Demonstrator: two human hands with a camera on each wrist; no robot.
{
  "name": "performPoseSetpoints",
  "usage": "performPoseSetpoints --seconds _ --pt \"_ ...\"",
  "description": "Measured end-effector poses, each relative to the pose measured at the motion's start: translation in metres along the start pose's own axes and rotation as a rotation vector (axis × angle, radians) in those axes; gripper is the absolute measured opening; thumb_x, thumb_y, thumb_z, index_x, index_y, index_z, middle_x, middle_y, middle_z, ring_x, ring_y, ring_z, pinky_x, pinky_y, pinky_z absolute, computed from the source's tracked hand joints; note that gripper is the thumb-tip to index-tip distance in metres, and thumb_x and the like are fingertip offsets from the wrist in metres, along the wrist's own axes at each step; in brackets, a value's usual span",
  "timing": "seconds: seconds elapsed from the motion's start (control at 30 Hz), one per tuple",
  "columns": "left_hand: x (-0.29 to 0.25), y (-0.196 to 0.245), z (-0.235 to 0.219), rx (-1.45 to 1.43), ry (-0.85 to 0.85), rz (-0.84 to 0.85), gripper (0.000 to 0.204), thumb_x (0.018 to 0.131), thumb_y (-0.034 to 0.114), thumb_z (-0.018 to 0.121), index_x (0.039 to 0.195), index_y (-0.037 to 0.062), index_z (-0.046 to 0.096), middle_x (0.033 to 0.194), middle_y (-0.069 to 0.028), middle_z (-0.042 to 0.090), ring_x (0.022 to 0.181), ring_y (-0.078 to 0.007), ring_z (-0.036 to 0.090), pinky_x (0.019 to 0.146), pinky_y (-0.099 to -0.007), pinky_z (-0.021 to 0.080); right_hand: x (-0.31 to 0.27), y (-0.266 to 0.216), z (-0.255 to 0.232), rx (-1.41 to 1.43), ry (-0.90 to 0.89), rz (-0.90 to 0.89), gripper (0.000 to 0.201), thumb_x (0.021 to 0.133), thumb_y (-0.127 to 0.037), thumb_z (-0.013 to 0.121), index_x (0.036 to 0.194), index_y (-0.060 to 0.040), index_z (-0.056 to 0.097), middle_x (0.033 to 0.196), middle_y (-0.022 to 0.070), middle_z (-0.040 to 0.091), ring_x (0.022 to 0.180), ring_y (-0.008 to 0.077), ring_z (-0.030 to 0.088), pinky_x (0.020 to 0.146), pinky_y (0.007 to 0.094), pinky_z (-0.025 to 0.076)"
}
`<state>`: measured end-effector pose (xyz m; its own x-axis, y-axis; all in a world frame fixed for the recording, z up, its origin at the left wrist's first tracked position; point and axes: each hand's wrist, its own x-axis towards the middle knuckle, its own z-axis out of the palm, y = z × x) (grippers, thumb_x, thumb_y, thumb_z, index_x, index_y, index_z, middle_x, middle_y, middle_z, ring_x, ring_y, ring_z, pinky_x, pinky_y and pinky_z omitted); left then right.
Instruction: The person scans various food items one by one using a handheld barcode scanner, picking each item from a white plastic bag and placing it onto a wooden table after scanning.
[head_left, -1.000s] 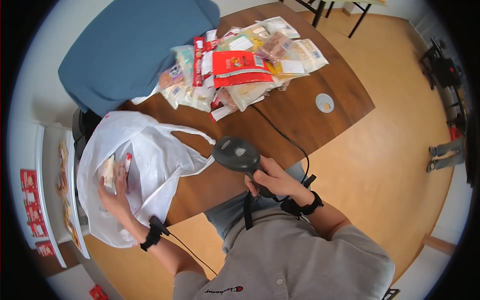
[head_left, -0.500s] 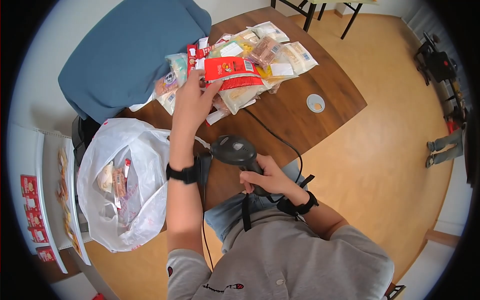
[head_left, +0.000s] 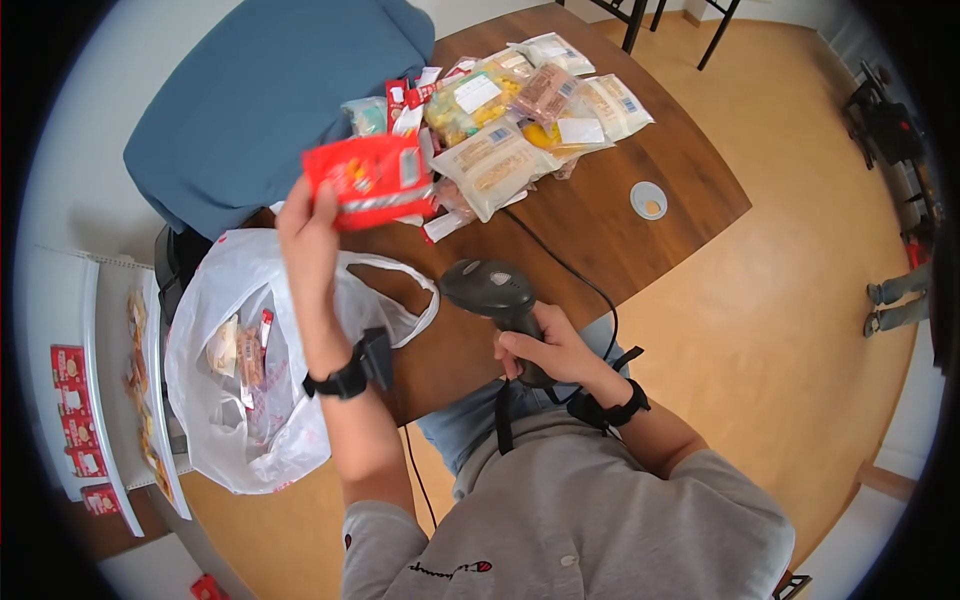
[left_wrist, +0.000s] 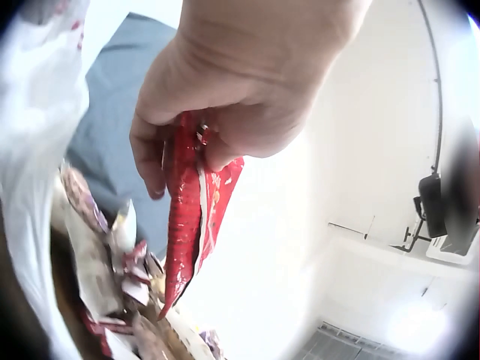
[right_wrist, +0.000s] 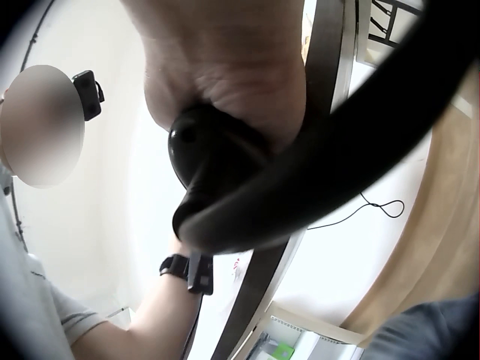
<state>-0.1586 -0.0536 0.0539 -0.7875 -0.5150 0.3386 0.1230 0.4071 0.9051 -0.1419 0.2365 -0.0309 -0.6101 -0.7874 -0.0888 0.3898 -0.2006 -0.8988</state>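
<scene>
A brown table (head_left: 688, 178) is carrying a heap of mixed packets (head_left: 490, 160), with a black cable (head_left: 562, 264) running from the heap's near edge, a round disc (head_left: 648, 201) lying apart at right, and a white bag's handle (head_left: 432, 305) spreading over the left part.

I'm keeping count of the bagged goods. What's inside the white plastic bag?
The white plastic bag shows a pale packet, a brownish packet and a narrow red-and-white packet. Anything beneath them or behind the folds is hidden.
</scene>
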Motion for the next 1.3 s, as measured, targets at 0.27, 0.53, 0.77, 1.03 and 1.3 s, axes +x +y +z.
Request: performPoseSetpoints --seconds 0.27,0.53,0.77,1.03,1.3 --pt "-0.049 0.003 -0.063 0.280 -0.284 -0.198 0.009 0.093 0.007 0.059 0.092 -0.0005 0.063 0.070 -0.0012 0.057 0.064 -0.0077 0.051 0.058 -0.0255 0.042 0.003 0.002 -0.001 -0.319 -0.242 -0.199 0.023 0.090 -0.021 0.065 0.096 0.0008 0.061 0.077 0.0058 0.065 0.062 0.0129 0.065 0.060 0.0267 0.051" --pt "-0.060 -0.016 -0.033 0.041 -0.366 -0.255 0.007 0.094 0.005 0.058 0.093 -0.0007 0.061 0.072 0.0006 0.055 0.067 -0.0067 0.049 0.061 -0.0248 0.042 -0.001 0.006 -0.001 -0.264 -0.184 -0.180 0.038 0.094 -0.037 0.062 0.090 0.0014 0.063 0.073 0.0052 0.064 0.061 0.0127 0.065 0.056 0.0269 0.050" --pt "-0.064 -0.017 -0.033 -0.034 -0.318 -0.167 0.008 0.095 0.005 0.058 0.093 -0.0020 0.061 0.075 0.0008 0.056 0.070 -0.0066 0.050 0.063 -0.0247 0.043 0.000 0.005 -0.001 -0.305 -0.212 -0.122 0.030 0.092 -0.029 0.062 0.091 0.0007 0.061 0.074 0.0047 0.064 0.061 0.0132 0.064 0.057 0.0265 0.050" --pt "-0.114 0.000 -0.146 0.188 0.213 -0.257 0.032 0.093 0.010 0.061 0.124 -0.0017 0.062 0.103 -0.0052 0.068 0.092 -0.0126 0.063 0.083 -0.0259 0.049 -0.001 0.007 -0.006 -0.222 -0.144 -0.130 0.013 0.088 -0.010 0.062 0.094 0.0004 0.057 0.076 0.0045 0.063 0.061 0.0123 0.064 0.058 0.0260 0.051" --pt "-0.163 -0.074 -0.260 1.111 0.746 -0.285 0.047 0.094 0.027 0.066 0.127 -0.0054 0.056 0.110 -0.0170 0.067 0.095 -0.0278 0.065 0.084 -0.0333 0.052 0.003 0.001 -0.003 -0.188 -0.197 -0.132 0.030 0.095 -0.031 0.061 0.093 -0.0008 0.059 0.077 0.0046 0.063 0.062 0.0125 0.063 0.057 0.0264 0.049"
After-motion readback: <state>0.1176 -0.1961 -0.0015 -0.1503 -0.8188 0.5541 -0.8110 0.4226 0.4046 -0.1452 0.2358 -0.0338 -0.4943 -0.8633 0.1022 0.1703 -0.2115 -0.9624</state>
